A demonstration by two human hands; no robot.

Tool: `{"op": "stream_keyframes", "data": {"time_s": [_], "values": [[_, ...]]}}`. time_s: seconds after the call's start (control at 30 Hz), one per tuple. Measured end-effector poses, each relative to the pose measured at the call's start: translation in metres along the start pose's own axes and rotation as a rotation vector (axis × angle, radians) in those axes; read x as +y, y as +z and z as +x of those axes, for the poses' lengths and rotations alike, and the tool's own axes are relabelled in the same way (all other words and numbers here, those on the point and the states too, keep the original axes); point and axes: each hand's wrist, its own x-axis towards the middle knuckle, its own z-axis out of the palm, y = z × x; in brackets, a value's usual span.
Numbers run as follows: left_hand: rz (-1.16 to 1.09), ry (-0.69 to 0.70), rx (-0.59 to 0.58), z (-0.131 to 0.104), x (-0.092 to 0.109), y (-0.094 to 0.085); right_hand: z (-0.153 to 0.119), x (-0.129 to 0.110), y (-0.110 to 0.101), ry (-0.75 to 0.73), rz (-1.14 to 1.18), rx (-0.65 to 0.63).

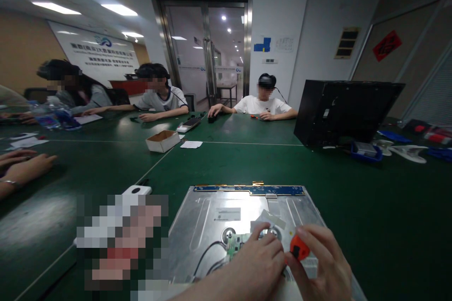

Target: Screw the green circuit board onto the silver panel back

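A silver metal display panel point(201, 225) lies on the green table, with a blue circuit strip point(229, 190) along its far edge. My left hand point(259, 256) rests over the panel's middle, beside a small green circuit board point(235, 243); its fingers are bent, and what they hold, if anything, is hidden. My right hand point(325, 261) pinches an orange-red tool point(299, 246) with a black part, close to my left fingertips. Dark cables point(205, 256) run from the green board towards the near edge. Pale tape point(273, 218) lies just beyond my left fingers.
A pixelated white and pink area point(120, 235) lies left of the panel. Farther off are an open cardboard box point(162, 141), a large black monitor point(346, 113) at right, and water bottles point(58, 115). Several people sit around the table point(243, 164); another person's hands point(30, 169) are at left.
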Motion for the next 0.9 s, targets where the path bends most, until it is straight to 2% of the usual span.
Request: {"op": "stream_keyframes", "data": {"time_s": [0.13,0.37,0.57,0.73,0.9], "values": [[0.021,0.021,-0.015,0.0,-0.001,0.0,0.003,0.0,-0.001,-0.04,0.017,-0.065],[0.062,0.01,-0.01,0.002,0.0,0.002,0.001,0.002,-0.006,-0.026,0.03,-0.127],[0.085,0.015,0.032,0.002,-0.001,0.007,0.001,0.001,-0.004,-0.025,-0.005,-0.063],[0.067,0.028,0.062,0.001,-0.002,0.011,0.001,0.0,-0.004,-0.016,0.039,-0.091],[0.081,0.041,0.044,0.001,-0.001,0.007,0.0,0.002,-0.005,-0.03,-0.011,-0.098]]}}
